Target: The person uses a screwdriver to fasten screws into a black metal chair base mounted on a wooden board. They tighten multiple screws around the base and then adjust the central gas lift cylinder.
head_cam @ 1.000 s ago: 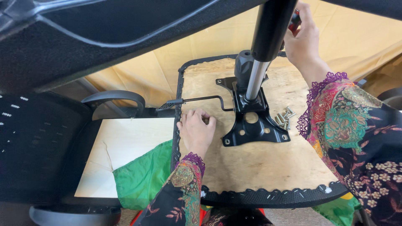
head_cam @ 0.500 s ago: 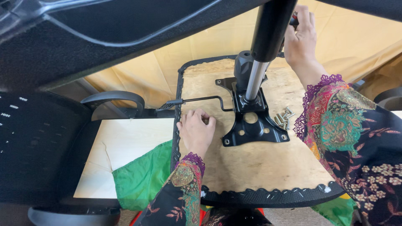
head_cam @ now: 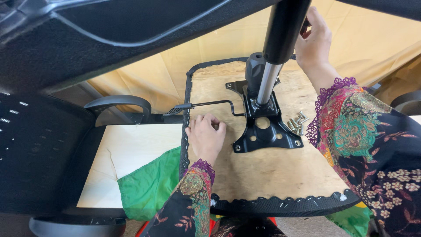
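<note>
Head view | left hand (head_cam: 205, 137) flat on seat board (head_cam: 263, 175) | right hand (head_cam: 312, 41) grips gas cylinder (head_cam: 280, 35) | screws (head_cam: 297, 123) beside plate (head_cam: 263, 134)

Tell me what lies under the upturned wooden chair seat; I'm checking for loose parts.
Under the upturned wooden chair seat, only green cloth shows, sticking out at its left and bottom right edges. Whatever lies beneath the seat's middle is covered.

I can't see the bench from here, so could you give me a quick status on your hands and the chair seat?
Left hand flat on upturned seat base. Right hand grips gas-lift column. Loose screws beside mounting plate.
</note>
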